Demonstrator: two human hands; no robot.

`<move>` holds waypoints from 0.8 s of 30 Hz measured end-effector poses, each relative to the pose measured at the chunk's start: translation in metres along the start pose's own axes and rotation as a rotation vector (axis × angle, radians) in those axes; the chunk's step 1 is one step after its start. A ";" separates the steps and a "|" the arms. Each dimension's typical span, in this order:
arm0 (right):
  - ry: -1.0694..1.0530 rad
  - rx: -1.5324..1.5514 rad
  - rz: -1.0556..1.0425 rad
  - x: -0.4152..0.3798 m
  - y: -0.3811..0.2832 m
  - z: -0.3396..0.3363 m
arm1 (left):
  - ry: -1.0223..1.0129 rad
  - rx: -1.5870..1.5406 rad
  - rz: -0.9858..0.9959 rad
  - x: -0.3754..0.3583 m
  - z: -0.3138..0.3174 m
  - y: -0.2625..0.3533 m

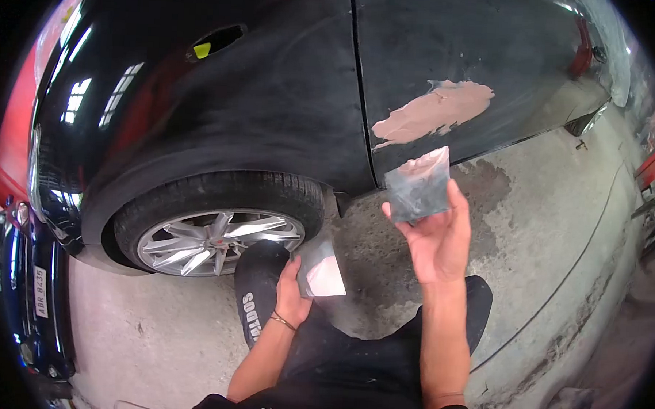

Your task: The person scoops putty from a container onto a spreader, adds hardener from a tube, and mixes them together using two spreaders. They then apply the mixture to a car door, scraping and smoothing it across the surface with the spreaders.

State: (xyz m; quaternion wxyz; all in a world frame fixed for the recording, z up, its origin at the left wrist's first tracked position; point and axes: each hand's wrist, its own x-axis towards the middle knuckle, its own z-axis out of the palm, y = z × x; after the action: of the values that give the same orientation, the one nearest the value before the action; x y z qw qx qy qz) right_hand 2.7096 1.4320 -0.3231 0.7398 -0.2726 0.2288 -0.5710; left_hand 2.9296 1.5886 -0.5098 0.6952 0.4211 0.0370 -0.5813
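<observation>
My right hand (439, 242) is closed on a flat, dark grey filler spreader (418, 190), its top edge smeared with pink paste. The spreader is raised just below a patch of pink body filler (437, 110) on the black car door (524, 59). Lower down, near the wheel, my left hand (292, 294) grips a second flat square plate (318, 262). Pink filler (326, 277) covers the outer part of that plate. Fingers behind both flat pieces are partly hidden.
To the left are a wheel (212, 243) with silver spokes and a black fender (163, 109) with an oval hole. Another dark car (27, 294) stands at far left. A thin cable (558, 288) runs along the concrete floor, which has a damp stain (482, 182).
</observation>
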 end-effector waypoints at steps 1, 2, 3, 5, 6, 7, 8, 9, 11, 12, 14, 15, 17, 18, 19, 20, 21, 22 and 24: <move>0.018 -0.093 -0.073 0.002 0.008 0.004 | -0.002 0.000 0.012 -0.002 0.005 0.002; 0.080 -0.097 -0.210 0.007 0.016 0.009 | -0.055 0.003 0.013 0.002 0.001 0.003; 0.105 -0.348 -0.428 0.017 0.024 0.009 | -0.040 0.012 0.010 0.005 -0.001 0.001; 0.153 -0.850 -0.864 0.038 0.038 0.011 | -0.009 0.032 0.002 0.008 -0.005 0.000; 0.150 -0.943 -0.967 0.043 0.040 0.017 | 0.006 0.024 0.006 0.007 -0.002 0.001; 0.134 -1.032 -1.028 0.047 0.042 0.019 | 0.022 0.016 0.010 0.005 0.001 0.002; 0.115 -1.122 -1.088 0.053 0.047 0.018 | 0.038 0.006 0.014 0.003 0.002 0.003; 0.093 -1.211 -1.148 0.058 0.052 0.018 | 0.024 0.001 0.013 0.003 0.001 0.003; 0.042 -1.249 -1.218 0.069 0.059 0.016 | -0.003 -0.007 0.013 0.003 -0.002 0.005; 0.023 -1.287 -1.255 0.073 0.059 0.016 | -0.008 -0.010 0.013 0.003 -0.001 0.007; -0.001 -1.334 -1.308 0.080 0.058 0.014 | -0.016 -0.013 0.008 0.000 -0.001 0.007; -0.006 -1.341 -1.325 0.083 0.057 0.015 | -0.020 -0.015 0.009 0.000 -0.001 0.007; -0.013 -1.333 -1.344 0.090 0.055 0.016 | -0.030 -0.017 0.013 -0.001 0.000 0.008; -0.015 -1.317 -1.345 0.093 0.054 0.018 | -0.030 -0.018 0.012 0.000 -0.001 0.008; -0.016 -1.302 -1.346 0.095 0.054 0.019 | -0.030 -0.018 0.010 0.001 -0.002 0.008; -0.015 -1.325 -1.347 0.097 0.052 0.018 | -0.029 -0.018 0.007 0.002 -0.002 0.008; -0.028 -1.323 -1.350 0.099 0.050 0.019 | -0.025 -0.016 0.004 0.001 -0.001 0.008; -0.039 -1.323 -1.351 0.101 0.048 0.019 | -0.021 -0.013 0.000 -0.001 0.001 0.009; -0.054 -1.327 -1.360 0.105 0.049 0.016 | -0.021 -0.013 -0.004 -0.002 0.004 0.009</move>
State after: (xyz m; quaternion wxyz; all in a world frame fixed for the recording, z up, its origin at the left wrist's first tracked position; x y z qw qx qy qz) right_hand 2.7807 1.3426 -0.3467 -0.0518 -0.7253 0.2816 -0.6261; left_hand 2.9352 1.5871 -0.5011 0.6971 0.4106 0.0342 -0.5867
